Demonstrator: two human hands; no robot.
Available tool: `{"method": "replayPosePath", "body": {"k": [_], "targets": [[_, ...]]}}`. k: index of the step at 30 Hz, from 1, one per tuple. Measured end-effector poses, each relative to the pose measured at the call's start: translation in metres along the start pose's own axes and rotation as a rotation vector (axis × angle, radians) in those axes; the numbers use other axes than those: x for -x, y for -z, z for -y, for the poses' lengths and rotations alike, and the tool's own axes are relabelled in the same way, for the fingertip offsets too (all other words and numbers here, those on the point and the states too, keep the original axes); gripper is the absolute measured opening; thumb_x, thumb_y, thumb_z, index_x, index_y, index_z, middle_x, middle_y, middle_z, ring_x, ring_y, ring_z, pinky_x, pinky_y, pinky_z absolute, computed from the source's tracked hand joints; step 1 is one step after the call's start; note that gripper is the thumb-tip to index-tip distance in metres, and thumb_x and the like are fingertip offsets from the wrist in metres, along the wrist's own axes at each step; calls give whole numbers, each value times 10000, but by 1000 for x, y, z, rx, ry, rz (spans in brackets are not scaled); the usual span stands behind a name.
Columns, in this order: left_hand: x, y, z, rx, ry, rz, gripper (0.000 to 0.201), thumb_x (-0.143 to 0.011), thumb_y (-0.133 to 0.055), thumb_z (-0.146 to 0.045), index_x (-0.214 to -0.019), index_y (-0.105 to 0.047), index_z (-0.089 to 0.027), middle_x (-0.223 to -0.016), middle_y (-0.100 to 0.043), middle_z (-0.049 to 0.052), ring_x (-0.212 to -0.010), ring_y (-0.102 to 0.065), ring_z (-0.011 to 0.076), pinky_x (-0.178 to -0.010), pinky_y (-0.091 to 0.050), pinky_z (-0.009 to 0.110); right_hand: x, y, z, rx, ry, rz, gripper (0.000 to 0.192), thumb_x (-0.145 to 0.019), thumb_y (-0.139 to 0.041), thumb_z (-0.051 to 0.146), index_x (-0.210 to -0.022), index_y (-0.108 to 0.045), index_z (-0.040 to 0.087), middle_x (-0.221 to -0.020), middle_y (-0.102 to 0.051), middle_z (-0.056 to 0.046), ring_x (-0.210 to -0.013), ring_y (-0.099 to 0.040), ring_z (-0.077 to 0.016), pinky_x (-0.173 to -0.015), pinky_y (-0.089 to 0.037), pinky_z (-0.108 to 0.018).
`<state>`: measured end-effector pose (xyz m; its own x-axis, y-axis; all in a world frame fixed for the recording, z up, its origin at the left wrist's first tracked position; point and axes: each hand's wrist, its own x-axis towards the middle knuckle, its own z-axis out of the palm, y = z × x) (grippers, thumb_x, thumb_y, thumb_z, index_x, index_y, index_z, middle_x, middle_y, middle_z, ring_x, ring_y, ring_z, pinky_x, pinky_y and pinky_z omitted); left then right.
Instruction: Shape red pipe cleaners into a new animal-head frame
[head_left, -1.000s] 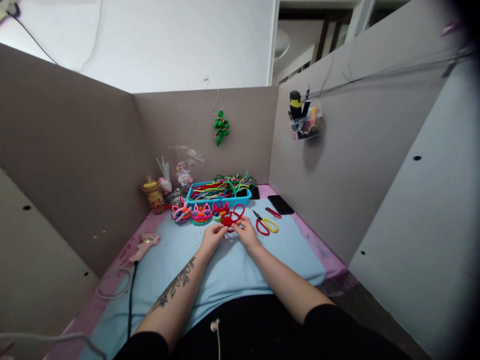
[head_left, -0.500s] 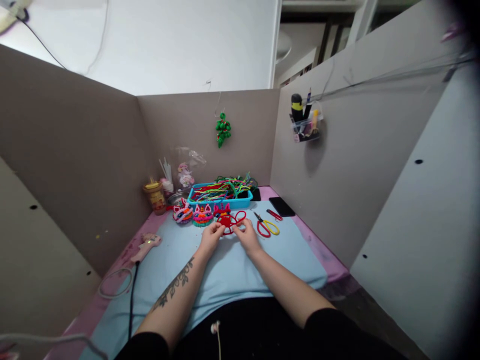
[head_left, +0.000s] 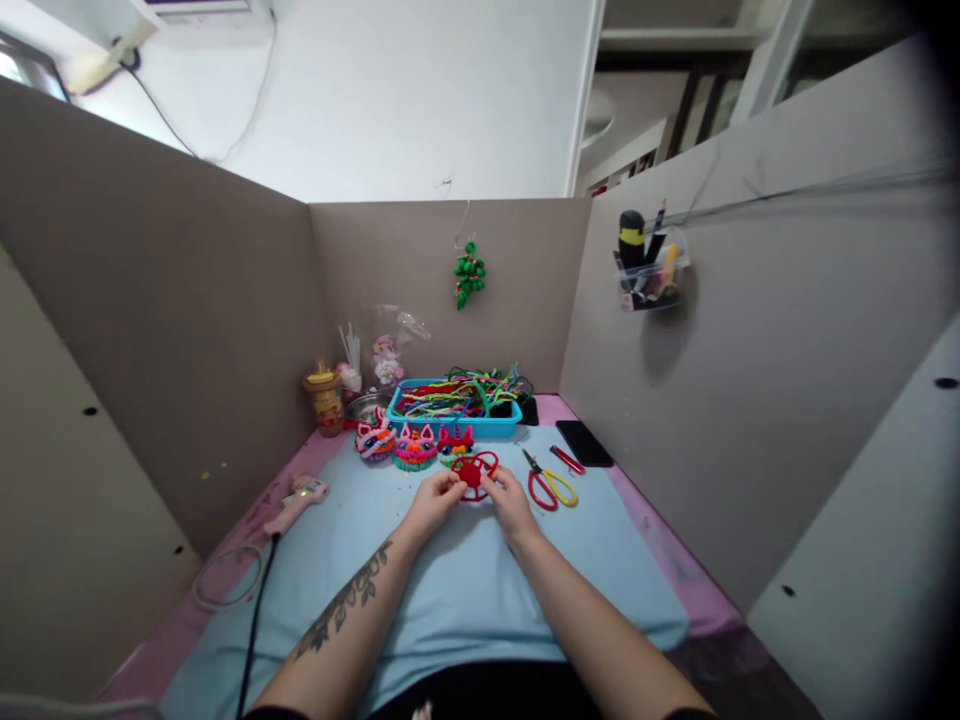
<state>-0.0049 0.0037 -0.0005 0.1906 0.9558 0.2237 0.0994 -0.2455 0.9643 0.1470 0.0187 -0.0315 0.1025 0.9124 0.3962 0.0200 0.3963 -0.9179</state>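
Observation:
Between my two hands, above the blue cloth, is a red pipe-cleaner piece (head_left: pixel 470 474) with a solid round middle and thin loops around it. My left hand (head_left: pixel 439 497) pinches its left side. On the right edge, the fingers of my right hand (head_left: pixel 507 497) are closed on it too. Just behind it sit three fuzzy animal-head figures: a pink and purple one (head_left: pixel 374 440), a pink and teal one (head_left: pixel 415 448) and a red-topped one (head_left: pixel 454 443), partly covered by the red piece. Right of my right hand lie scissors (head_left: pixel 549 484) with one red and one yellow handle.
A blue tray (head_left: pixel 480 428) heaped with coloured pipe cleaners stands at the back. A red-handled cutter (head_left: pixel 568 460) and a black phone (head_left: pixel 584 443) lie right. At left are a pink glue gun (head_left: pixel 298 503) with its cable and a lidded cup (head_left: pixel 325 400). Grey partitions (head_left: pixel 450 350) enclose the table.
The camera view has shifted, so the scene sits lower and further right. The loop at the red piece's right side now lies closer to its round middle. Both hands keep their hold.

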Motion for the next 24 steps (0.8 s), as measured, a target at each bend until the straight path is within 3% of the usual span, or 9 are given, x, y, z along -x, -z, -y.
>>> {"method": "replayPosePath", "body": {"k": [9,13,16,21,24], "targets": [[2,-3,16,-199,-106,-109,245,-757,-546,-382,-716,-595,-145,-574,-527,-10,-535,-443,108,-524,-325,216,5,-2,15,80,-28,-28,318,-727,-571,433,-543,-460,199,-736,-508,-11,-751,-487,-174,-741,-396,-285],[1,-4,14,-172,-83,-114,238,-767,-526,-366,-738,-615,-147,-587,-552,-4,-540,-463,114,-533,-337,223,3,-4,12,113,-31,-33,312,-730,-571,448,-563,-489,197,-705,-518,-8,-721,-487,-173,-722,-392,-287],[-3,-5,5,-86,4,-91,227,-742,-543,-362,-698,-603,-147,-558,-549,-8,-507,-452,109,-495,-316,219,-5,-5,6,89,-55,5,311,-717,-595,456,-567,-518,195,-689,-541,-9,-707,-502,-175,-700,-402,-291],[-13,2,-6,53,322,-111,226,-713,-521,-338,-580,-545,-157,-492,-525,-12,-387,-357,75,-390,-228,211,-24,-6,0,55,-91,120,315,-691,-626,455,-546,-532,192,-614,-538,0,-662,-511,-173,-639,-413,-287],[-24,6,-7,63,334,-148,206,-696,-541,-333,-580,-539,-163,-524,-554,-9,-406,-391,74,-387,-235,201,-35,-8,-1,59,-78,145,301,-689,-624,461,-573,-551,192,-636,-551,-4,-704,-523,-182,-658,-419,-287]]}}
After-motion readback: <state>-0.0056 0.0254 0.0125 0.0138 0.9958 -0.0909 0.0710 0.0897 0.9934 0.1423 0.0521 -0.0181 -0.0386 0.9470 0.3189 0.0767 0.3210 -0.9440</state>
